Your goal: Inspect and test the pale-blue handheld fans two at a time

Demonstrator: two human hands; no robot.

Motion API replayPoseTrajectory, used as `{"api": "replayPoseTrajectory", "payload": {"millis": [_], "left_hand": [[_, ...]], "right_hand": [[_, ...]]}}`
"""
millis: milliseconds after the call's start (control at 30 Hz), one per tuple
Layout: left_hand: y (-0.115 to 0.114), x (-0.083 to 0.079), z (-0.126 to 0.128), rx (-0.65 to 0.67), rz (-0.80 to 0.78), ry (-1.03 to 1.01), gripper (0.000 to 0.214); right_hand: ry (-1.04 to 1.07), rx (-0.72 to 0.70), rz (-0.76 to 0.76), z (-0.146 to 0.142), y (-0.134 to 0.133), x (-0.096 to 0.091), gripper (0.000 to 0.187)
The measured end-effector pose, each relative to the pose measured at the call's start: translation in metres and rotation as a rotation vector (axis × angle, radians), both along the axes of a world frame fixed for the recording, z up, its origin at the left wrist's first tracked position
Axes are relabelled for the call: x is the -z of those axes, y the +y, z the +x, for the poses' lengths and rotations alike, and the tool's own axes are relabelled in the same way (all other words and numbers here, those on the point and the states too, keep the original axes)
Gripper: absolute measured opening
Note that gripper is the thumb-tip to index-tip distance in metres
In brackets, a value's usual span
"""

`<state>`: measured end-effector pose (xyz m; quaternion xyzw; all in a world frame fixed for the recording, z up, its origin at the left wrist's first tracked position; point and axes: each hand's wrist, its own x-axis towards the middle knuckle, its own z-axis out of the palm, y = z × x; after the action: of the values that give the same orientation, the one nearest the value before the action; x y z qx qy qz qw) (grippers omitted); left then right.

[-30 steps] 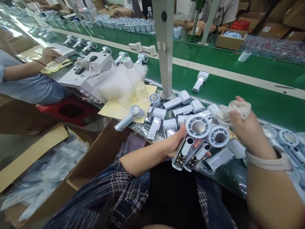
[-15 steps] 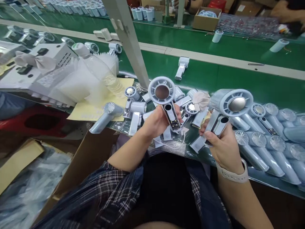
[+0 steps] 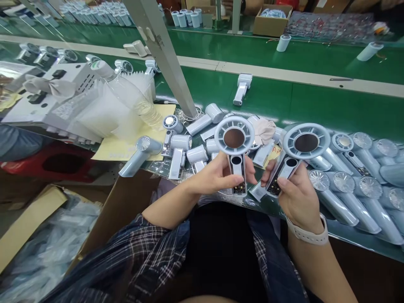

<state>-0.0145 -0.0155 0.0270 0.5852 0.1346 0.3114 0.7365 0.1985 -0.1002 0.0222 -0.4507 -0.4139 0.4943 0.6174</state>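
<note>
My left hand (image 3: 217, 174) is closed around the handle of a light-blue handheld fan (image 3: 234, 122), its round head up and facing me. The handle's front is uncovered and shows a circuit board. In my right hand (image 3: 299, 191) is a second handheld fan (image 3: 306, 126), also upright, with a dark shiny disc in its ringed head and an open handle front. The two fans are side by side, a small gap apart. Behind them lie more fans and a beige bow-shaped cloth (image 3: 264, 130), partly hidden.
Rows of light-blue fans (image 3: 344, 185) lie at the right. Further fans (image 3: 178, 160) and a clear plastic bottle (image 3: 132, 92) on yellow paper (image 3: 107, 147) are at the left. A grey post (image 3: 164, 54) rises before the green conveyor (image 3: 271, 97). A carton with plastic bags (image 3: 53, 235) stands lower left.
The left fan has moved right and down, closer to the right one. The right fan has turned more toward me, and its disc now looks dark instead of silvery.
</note>
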Motion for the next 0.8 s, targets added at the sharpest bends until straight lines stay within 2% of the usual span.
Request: {"api": "replayPoseTrajectory", "payload": {"millis": [67, 167, 233, 433, 533, 700, 800], "left_hand": [[-0.001, 0.001, 0.000, 0.005, 0.009, 0.001, 0.038], [0.000, 0.006, 0.002, -0.136, 0.001, -0.020, 0.038], [0.001, 0.008, 0.004, -0.173, -0.031, -0.024, 0.040], [0.000, 0.004, 0.005, -0.089, -0.175, -0.088, 0.056], [-0.001, 0.007, 0.005, -0.108, -0.199, -0.086, 0.063], [0.000, 0.014, 0.002, -0.123, -0.160, -0.088, 0.053], [0.002, 0.014, 0.000, -0.146, -0.157, -0.099, 0.055]], "right_hand": [[-0.003, -0.030, -0.014, -0.002, 0.000, 0.001, 0.031], [0.040, -0.052, -0.041, -0.006, 0.001, 0.003, 0.034], [0.067, -0.053, -0.052, -0.007, 0.001, 0.004, 0.034], [0.140, -0.100, -0.089, -0.008, 0.001, 0.006, 0.035], [0.202, -0.096, -0.121, -0.011, -0.001, 0.004, 0.035], [0.193, -0.081, -0.117, -0.014, -0.003, 0.002, 0.031], [0.177, -0.061, -0.111, -0.016, -0.002, 0.003, 0.032]]}}
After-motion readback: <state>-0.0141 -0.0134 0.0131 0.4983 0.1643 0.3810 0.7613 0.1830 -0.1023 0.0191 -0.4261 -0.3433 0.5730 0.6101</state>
